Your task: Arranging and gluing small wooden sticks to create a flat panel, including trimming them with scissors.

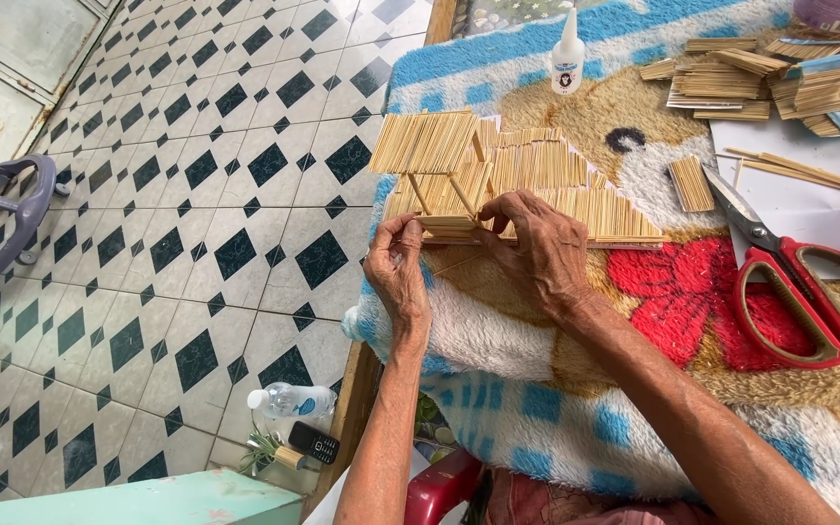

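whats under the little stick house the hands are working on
The stick house sits on a fleecy blanket with blue checks and a red flower. The left hand and right hand cover its front edge, and the surface beneath the blanket is hidden.

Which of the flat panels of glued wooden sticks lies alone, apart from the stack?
The small rectangular wooden stick panel, lying alone on the fleecy patterned blanket beside the red-handled scissors. The other loose panels are piled in the stack at top right.

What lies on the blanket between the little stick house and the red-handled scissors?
In the head view, a small flat panel of glued sticks lies on the blanket between the stick house and the red-handled scissors.
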